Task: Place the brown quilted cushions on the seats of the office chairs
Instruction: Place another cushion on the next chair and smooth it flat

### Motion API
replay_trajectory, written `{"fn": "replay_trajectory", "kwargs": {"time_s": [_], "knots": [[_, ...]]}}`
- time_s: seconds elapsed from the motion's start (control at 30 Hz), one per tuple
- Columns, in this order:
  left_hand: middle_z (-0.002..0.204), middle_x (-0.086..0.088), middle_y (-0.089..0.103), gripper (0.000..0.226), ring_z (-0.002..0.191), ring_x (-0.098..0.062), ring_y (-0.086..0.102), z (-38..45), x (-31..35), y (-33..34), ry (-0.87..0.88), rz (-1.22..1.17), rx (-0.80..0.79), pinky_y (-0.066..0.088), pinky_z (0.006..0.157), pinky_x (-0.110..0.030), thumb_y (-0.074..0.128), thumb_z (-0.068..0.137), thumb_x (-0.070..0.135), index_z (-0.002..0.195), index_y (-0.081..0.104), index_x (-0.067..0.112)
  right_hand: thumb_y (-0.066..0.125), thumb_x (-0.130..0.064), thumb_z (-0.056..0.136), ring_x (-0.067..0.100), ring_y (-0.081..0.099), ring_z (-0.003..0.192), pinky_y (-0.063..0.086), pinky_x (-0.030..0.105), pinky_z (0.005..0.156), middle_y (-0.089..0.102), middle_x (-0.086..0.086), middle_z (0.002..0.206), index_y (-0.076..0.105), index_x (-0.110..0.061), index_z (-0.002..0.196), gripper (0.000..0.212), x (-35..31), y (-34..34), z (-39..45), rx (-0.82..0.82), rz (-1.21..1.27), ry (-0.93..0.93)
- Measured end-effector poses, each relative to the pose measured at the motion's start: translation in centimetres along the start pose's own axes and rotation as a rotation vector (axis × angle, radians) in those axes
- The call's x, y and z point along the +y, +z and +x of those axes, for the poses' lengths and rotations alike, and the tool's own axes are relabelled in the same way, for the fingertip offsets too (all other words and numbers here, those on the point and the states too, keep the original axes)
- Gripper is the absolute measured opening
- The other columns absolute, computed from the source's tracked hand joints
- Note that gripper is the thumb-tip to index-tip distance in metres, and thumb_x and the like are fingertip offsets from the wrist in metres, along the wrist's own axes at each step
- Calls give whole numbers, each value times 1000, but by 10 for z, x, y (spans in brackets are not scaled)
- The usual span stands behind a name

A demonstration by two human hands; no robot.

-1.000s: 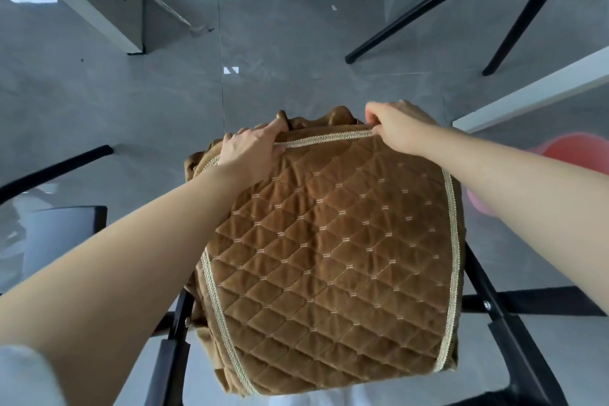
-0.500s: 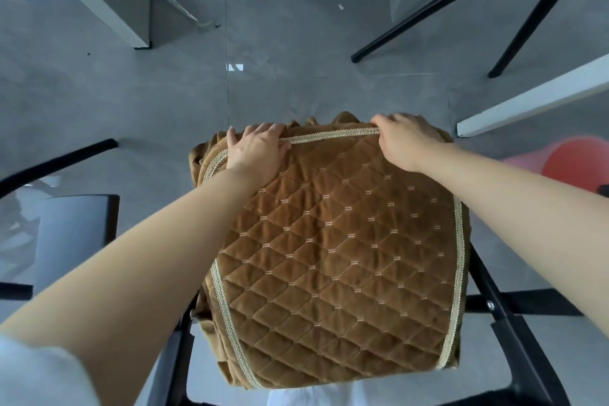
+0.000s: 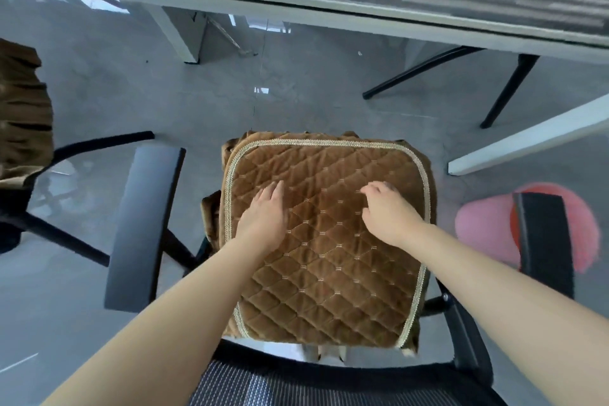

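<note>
Head view: we see the brown quilted cushion (image 3: 329, 241) lying flat on the office chair (image 3: 141, 224) seat, between its black armrests. Our left hand (image 3: 263, 217) rests on it, palm down, fingers spread; our right hand (image 3: 389, 214) lies beside, fingers loosely curled, gripping nothing.

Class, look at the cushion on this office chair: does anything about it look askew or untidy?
The brown quilted cushion sits roughly square on the seat, but its skirt fabric bunches out at the left edge. Both the left hand and right hand rest flat on top.
</note>
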State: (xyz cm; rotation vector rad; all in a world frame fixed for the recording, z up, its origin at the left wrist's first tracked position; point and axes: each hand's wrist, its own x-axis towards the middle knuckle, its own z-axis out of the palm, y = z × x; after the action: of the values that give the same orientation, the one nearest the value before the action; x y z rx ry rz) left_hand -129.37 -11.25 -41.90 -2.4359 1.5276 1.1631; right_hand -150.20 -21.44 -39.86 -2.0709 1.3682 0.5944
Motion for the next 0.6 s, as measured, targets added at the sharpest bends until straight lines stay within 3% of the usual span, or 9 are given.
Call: {"fn": "replay_trajectory", "kwargs": {"time_s": [0.1,0.27,0.4,0.5,0.6], "knots": [[159,-3,28,60,142,-25,34,-71,6,5,-32,-111,5,42,107,-43,40,102,25,157,15,24,39,-17,99,23,28,141,28,38,115,37,6,150,36,-13,145,47,-26,-7,-61,-30,71,-108],[147,-1,49,49,133,-18,47,-178,19,-8,-192,-530,97,38,111,-37,46,102,29,149,36,20,40,-26,101,15,39,135,35,32,110,42,-2,146,40,-21,142,41,-69,-25,-159,19,156,-229],[132,7,58,35,123,-11,53,-263,18,-37,-213,-695,243,43,107,-33,47,101,29,135,54,23,40,-34,101,9,40,134,35,26,108,43,-8,145,42,-26,140,40,-108,-40,-222,108,196,-283],[126,13,60,30,119,-8,56,-320,2,-51,-271,-777,361,46,105,-35,50,100,29,129,59,27,39,-37,101,10,41,134,35,25,108,45,-7,145,43,-25,139,40,-149,-44,-257,132,184,-327],[115,15,64,24,107,-3,60,-364,-24,-62,-340,-877,504,50,98,-27,52,99,21,120,62,28,39,-38,101,10,42,132,33,23,108,45,-7,145,44,-26,139,40,-199,-42,-286,162,192,-360]]}}
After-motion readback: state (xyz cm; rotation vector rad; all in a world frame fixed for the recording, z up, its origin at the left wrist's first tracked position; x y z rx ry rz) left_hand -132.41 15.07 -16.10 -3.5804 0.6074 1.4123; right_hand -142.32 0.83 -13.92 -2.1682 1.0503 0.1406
